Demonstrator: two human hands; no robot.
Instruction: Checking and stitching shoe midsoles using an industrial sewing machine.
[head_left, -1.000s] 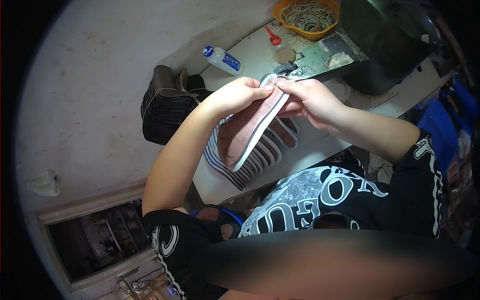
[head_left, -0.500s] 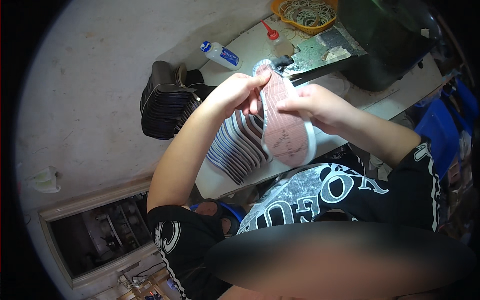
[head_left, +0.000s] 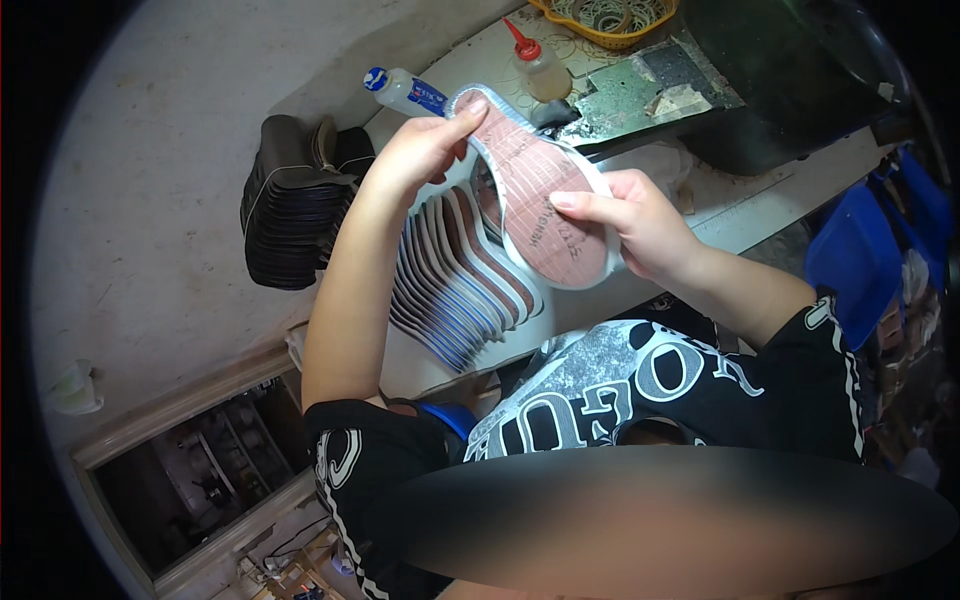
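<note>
A pink insole (head_left: 545, 190) with a pale raised edge is stretched between my two hands above the table, its pink side up. My left hand (head_left: 420, 150) pinches the narrow heel end, thumb on top. Against the wide front part my right hand (head_left: 645, 225) grips the edge, its thumb lying on the pink face and the other fingers hidden beneath. Dark marks show on the insole near the right thumb. Below and to the left, a fanned row of similar insoles (head_left: 440, 280) lies on the white table (head_left: 730, 205), partly covered by my left arm and the held piece.
A banded stack of dark insoles (head_left: 290, 215) stands at the left. Farther back are a blue-capped bottle (head_left: 405, 92), a red-nozzled bottle (head_left: 543, 75) and a yellow basket (head_left: 590, 35) of rubber bands. A worn green plate (head_left: 640, 95) lies behind my right hand; a blue chair-like object (head_left: 855, 245) is at right.
The insole has tilted more, its heel end swinging left and away. My right thumb sits nearer the wide front end. The whole view has shifted a little.
</note>
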